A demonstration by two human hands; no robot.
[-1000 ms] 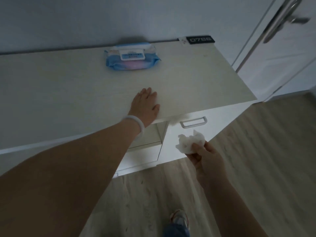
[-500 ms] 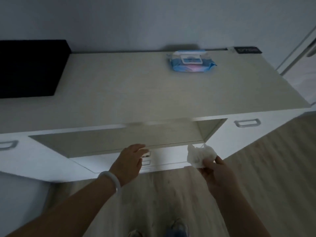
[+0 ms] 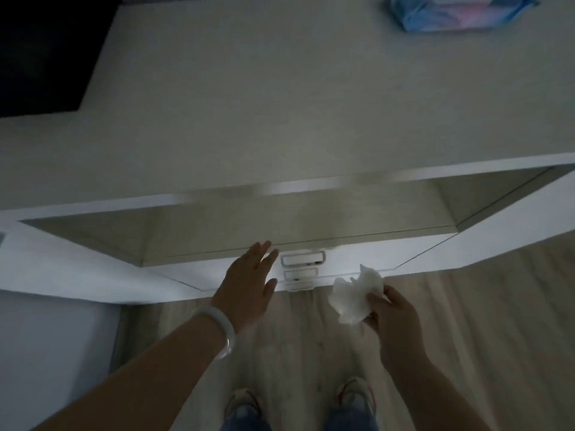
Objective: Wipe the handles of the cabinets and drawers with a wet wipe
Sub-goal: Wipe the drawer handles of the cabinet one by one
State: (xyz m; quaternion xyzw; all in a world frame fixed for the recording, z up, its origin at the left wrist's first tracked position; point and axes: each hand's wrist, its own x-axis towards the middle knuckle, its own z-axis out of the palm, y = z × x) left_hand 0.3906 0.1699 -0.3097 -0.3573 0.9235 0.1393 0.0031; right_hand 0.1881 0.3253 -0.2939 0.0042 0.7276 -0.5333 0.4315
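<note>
The left hand (image 3: 249, 284) is spread wide, fingers straight and holding nothing, its tips against the drawer front just left of the top handle (image 3: 303, 258). The right hand (image 3: 393, 315) pinches a crumpled wipe (image 3: 354, 295) below and to the right of that handle, clear of it.

The cabinet (image 3: 280, 104) fills most of the view; its top runs back far above the handle, with an open shelf directly above the handle. The black box (image 3: 46, 48) sits well up and left of the handle, on the top. The pack (image 3: 460, 12) lies far up and right of it, cut by the frame edge. Two lower handles (image 3: 300, 273) stack directly under the top one, the lowest hard to make out in the dim light. A pale bangle (image 3: 222, 331) circles the left wrist, below and left of the handle.

Risks, as I judge them: the three handles sit so close that one could be skipped. The bunched wipe may only touch the handle's face, missing its underside. A hard rub could pull the drawer out unless the left hand braces it.
</note>
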